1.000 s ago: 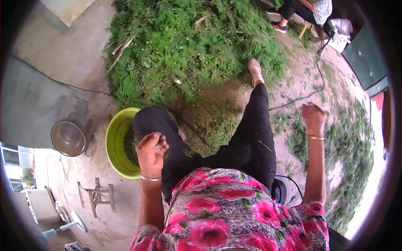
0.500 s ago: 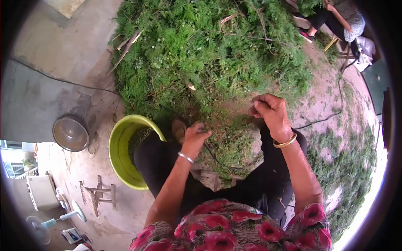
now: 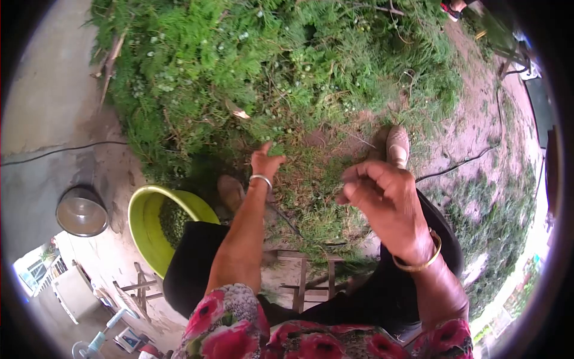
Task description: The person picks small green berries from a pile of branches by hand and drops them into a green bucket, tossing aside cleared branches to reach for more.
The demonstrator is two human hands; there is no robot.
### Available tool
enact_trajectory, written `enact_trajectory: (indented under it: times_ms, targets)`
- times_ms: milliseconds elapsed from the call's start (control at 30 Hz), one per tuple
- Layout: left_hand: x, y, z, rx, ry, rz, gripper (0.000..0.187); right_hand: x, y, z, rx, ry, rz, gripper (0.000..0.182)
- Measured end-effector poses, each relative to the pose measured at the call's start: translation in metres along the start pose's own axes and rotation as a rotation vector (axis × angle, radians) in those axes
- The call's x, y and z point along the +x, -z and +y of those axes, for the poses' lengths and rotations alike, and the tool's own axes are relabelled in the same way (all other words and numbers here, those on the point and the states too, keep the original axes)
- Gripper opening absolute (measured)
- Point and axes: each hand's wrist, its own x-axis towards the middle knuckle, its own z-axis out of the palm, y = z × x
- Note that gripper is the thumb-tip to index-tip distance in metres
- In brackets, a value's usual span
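My left hand (image 3: 266, 164), with a silver bangle at the wrist, stretches forward to the near edge of a big heap of green conifer branches (image 3: 239, 72). Its thumb and forefinger are spread, and I see nothing held. My right hand (image 3: 388, 206), wearing a gold bangle, is raised over my right knee. Its fingers are loosely curled, with a gap to the thumb and nothing visible between them. Small pale green cones dot the branches. A yellow-green bucket (image 3: 143, 230) beside my left leg holds many small green cones (image 3: 173, 222).
A metal basin (image 3: 82, 212) stands on the concrete at left. A small wooden stool (image 3: 140, 287) and a fan (image 3: 98, 341) are at lower left. A black cable (image 3: 460, 164) crosses the ground. Loose greenery (image 3: 490, 239) lies at right. Another person's shoe (image 3: 451, 12) shows at top right.
My left hand has moved forward to the branches and its fingers have spread. My right hand looks nearer and lower, its pinch loosened. The view has shifted, and my knees are farther apart.
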Motion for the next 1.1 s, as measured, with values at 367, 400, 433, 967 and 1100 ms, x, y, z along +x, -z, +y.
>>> enact_trajectory:
  times_ms: [367, 400, 433, 967, 1100]
  targets:
    - [0.075, -0.030, -0.013, -0.507, 0.211, 0.272, 0.017, 0.002, 0.010, -0.014, -0.075, -0.089, -0.079, 0.013]
    - [0.066, -0.028, -0.009, -0.505, 0.203, 0.281, 0.017, 0.002, 0.011, -0.015, -0.080, -0.084, -0.079, 0.013]
    - [0.056, -0.025, -0.006, -0.529, 0.217, 0.323, 0.015, 0.001, 0.010, -0.016, -0.074, -0.072, -0.082, 0.013]
    - [-0.155, 0.076, 0.156, -1.146, -0.032, -0.338, 0.016, 0.010, 0.012, 0.000, 0.164, 0.204, 0.164, 0.013]
    - [-0.178, 0.111, 0.208, -1.298, -0.228, -0.434, 0.025, 0.012, 0.003, -0.001, 0.365, 0.086, 0.256, 0.018]
